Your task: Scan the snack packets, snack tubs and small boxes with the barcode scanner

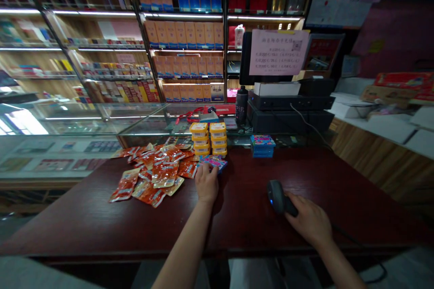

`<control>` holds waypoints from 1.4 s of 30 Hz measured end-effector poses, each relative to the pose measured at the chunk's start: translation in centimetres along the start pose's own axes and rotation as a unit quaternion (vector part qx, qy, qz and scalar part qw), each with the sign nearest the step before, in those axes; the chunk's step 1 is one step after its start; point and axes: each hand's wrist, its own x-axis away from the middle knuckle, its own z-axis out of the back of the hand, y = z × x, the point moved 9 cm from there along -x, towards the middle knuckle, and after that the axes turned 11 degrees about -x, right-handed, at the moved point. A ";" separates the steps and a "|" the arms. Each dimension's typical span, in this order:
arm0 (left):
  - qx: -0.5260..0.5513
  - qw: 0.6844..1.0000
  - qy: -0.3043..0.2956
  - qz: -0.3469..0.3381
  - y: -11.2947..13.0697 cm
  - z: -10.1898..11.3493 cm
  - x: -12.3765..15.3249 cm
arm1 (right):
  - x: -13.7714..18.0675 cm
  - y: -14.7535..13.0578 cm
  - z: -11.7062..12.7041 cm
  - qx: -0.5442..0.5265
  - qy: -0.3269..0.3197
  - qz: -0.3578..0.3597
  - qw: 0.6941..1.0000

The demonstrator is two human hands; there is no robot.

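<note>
My left hand (pixel 206 181) reaches forward over the dark red counter (pixel 101 221) and closes on a small colourful packet (pixel 214 162) at the right edge of a heap of orange-red snack sachets (pixel 154 176). My right hand (pixel 310 220) grips the handle of a dark barcode scanner (pixel 278 195), whose head points left and shows a blue light. Just behind the packet stand two stacks of yellow tubs (pixel 208 138).
A stack of blue packets (pixel 262 145) lies further right on the counter. Behind it are a cash register (pixel 288 108) with a pink paper notice (pixel 278 52), a dark bottle (pixel 241 104) and glass display cases (pixel 68 122). Shelves of boxed goods fill the back wall.
</note>
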 end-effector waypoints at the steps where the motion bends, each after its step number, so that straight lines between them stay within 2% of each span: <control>1: 0.017 1.000 0.025 -0.008 -0.2 0.3 0.1 | 0.0 0.1 -0.1 -0.002 -0.003 0.001 1.000; 3: 0.072 0.994 0.072 -0.028 -0.5 1.0 0.2 | 0.0 0.4 -0.4 -0.005 -0.006 0.003 1.000; 5: 0.147 0.984 0.093 -0.043 -0.6 1.4 0.1 | 0.0 0.6 -0.6 -0.010 -0.008 0.005 1.000; 7: 0.233 0.969 0.081 -0.023 -0.5 1.2 -0.3 | -0.2 0.8 -0.6 -0.024 -0.015 0.003 1.000; 9: 0.340 0.939 0.040 0.042 -0.1 0.1 -0.8 | -0.5 0.7 -0.2 -0.049 -0.021 -0.012 0.999; 11: 0.478 0.869 -0.024 0.129 1.1 -2.1 -1.1 | -1.0 0.4 0.6 -0.083 -0.023 -0.041 0.995; 14: 0.663 0.708 -0.105 0.220 4.4 -5.5 -0.9 | -1.7 -0.3 2.1 -0.139 -0.024 -0.097 0.985; 15: 0.697 0.667 -0.118 0.236 5.3 -6.3 -0.7 | -1.9 -0.5 2.5 -0.160 -0.022 -0.114 0.980; 17: 0.728 0.623 -0.127 0.258 6.3 -7.5 -0.2 | -2.3 -1.1 2.9 -0.232 -0.019 -0.121 0.965; 21: 0.723 0.608 -0.128 0.301 5.8 -9.5 1.3 | -2.3 -1.7 1.6 -0.373 -0.044 -0.108 0.921; 24: 0.720 0.605 -0.111 0.321 5.1 -10.3 1.8 | -1.8 -1.6 0.8 -0.404 -0.048 -0.132 0.904; 31: 0.717 0.605 -0.103 0.330 5.0 -10.8 1.8 | -1.4 -2.9 1.6 -0.434 -0.049 -0.168 0.884; 37: 0.701 0.624 -0.110 0.329 5.0 -10.4 1.8 | -1.3 -3.2 2.2 -0.436 -0.055 -0.169 0.882; 42: 0.709 0.614 -0.110 0.329 5.1 -10.1 1.8 | -1.5 -3.4 2.5 -0.432 -0.058 -0.160 0.886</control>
